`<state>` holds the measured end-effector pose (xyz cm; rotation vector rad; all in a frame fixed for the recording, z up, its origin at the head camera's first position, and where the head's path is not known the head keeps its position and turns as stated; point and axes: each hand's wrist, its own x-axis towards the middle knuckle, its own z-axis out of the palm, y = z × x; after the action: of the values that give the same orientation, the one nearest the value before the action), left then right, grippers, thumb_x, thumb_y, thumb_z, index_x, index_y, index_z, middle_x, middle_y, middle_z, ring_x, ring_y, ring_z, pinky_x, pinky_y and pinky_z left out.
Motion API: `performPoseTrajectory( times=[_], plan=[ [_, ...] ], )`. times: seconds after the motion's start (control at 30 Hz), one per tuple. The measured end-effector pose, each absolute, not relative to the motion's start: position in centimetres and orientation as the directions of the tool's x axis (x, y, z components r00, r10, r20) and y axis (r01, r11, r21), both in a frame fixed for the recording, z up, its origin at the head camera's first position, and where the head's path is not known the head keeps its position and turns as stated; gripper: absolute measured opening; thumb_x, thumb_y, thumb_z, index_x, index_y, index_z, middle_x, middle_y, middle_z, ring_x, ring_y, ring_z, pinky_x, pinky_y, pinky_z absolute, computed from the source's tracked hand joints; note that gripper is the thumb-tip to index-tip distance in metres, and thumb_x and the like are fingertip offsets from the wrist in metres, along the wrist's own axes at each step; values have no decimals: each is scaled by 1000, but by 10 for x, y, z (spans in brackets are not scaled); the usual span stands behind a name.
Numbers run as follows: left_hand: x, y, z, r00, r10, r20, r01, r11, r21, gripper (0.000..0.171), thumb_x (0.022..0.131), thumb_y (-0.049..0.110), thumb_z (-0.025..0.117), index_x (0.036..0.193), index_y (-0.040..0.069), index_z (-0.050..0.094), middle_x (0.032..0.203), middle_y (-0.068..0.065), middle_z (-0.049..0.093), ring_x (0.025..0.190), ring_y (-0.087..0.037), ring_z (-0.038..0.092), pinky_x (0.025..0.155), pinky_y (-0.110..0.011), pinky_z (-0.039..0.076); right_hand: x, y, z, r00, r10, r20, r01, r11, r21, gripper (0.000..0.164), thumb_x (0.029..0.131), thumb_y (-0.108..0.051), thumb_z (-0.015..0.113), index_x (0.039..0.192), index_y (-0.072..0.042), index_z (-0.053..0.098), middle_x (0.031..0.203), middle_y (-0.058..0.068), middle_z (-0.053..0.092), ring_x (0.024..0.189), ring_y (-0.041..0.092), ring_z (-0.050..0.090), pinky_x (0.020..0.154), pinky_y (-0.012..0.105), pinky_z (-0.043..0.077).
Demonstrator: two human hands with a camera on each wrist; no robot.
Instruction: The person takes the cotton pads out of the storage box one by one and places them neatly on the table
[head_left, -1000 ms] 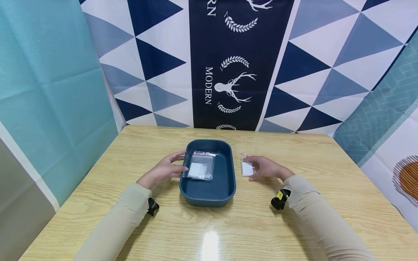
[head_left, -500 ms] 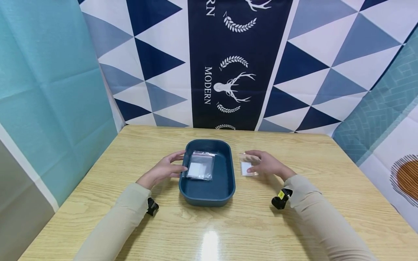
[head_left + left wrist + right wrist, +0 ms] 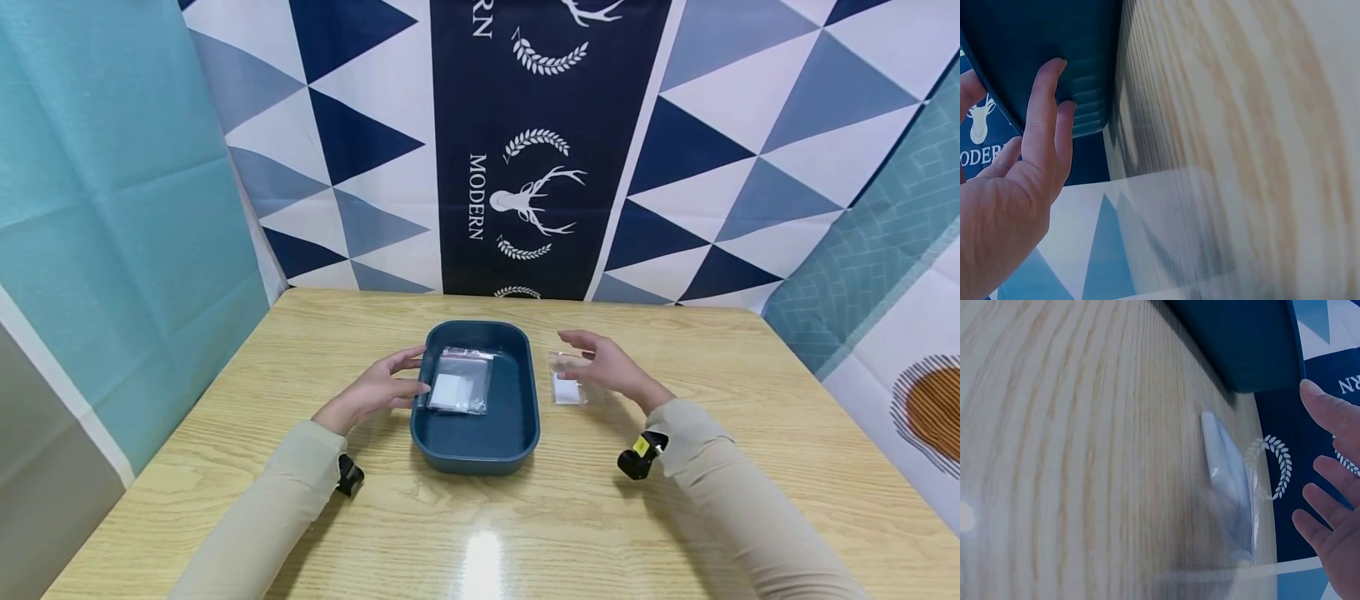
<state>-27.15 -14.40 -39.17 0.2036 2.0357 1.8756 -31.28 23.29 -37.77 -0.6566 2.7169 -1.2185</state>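
Note:
A dark blue rectangular bin (image 3: 476, 450) stands mid-table in the head view. Inside it, toward the left, lie clear zip bags (image 3: 461, 383) with something white and flat in them. My left hand (image 3: 382, 383) touches the bin's left side, with extended fingers against the outer wall and the thumb at the rim; the left wrist view shows these fingers (image 3: 1041, 112) on the wall. Right of the bin, another clear zip bag (image 3: 1229, 481) with a flat white piece lies on the table. My right hand (image 3: 609, 367) hovers over that bag, fingers spread and holding nothing.
The wooden table (image 3: 480, 517) reaches back to a patterned cloth (image 3: 532, 100) hung behind it. Teal cloth (image 3: 135, 208) hangs at the left. Each wrist carries a small black camera, such as the right camera (image 3: 637, 460).
My right hand has come away from the small zip bag, lifting and shifting slightly toward the back as its fingers spread. The bag stays on the table. My left hand keeps its place.

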Motion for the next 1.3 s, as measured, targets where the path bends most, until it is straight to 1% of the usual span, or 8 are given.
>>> performPoseTrajectory(
  times=[0.07,0.33,0.6,0.93,1.13,1.3],
  plan=[
    [-271,-144,-392,-924,345,-167,-139,105,985,71,85,3,65,146,17,31,142,-16,32,102,-28,59,82,-40,53,-313,230,-375,-906,-413,91,-335,570,-750,68,81,-12,74,138,0,40,140,20,40,129,37,34,105,48,31],
    [-271,-143,-390,-925,334,-180,-153,106,983,70,86,1,64,145,18,32,142,-15,32,102,-28,59,81,-40,53,-314,220,-363,-919,-386,77,-298,553,-778,66,82,-19,74,138,-3,42,139,18,42,127,35,38,105,47,32],
    [-271,-143,-390,-925,334,-179,-149,114,982,71,85,1,64,146,18,31,143,-15,32,103,-28,59,81,-40,53,-318,207,-351,-926,-367,90,-287,528,-799,62,83,-15,72,136,-1,43,136,21,44,124,36,41,102,49,35],
    [-273,-145,-392,-921,350,-170,-143,103,984,72,85,3,66,146,17,31,142,-15,31,103,-28,59,82,-41,52,-317,185,-338,-945,-321,65,-233,519,-823,60,82,-21,73,134,-4,47,133,16,48,121,33,45,96,46,43],
    [-272,-145,-390,-918,358,-168,-141,99,985,72,85,3,65,146,15,29,143,-18,30,104,-29,58,83,-41,52,-321,174,-337,-945,-321,62,-226,505,-833,61,81,-24,74,133,-5,48,134,16,49,121,32,46,95,47,44],
    [-272,-145,-389,-914,369,-168,-143,93,985,72,86,2,65,147,14,28,143,-18,29,106,-30,57,84,-41,52,-324,162,-336,-945,-319,66,-224,490,-842,59,81,-22,74,132,-5,49,132,14,51,120,32,47,93,46,45]
  ],
)
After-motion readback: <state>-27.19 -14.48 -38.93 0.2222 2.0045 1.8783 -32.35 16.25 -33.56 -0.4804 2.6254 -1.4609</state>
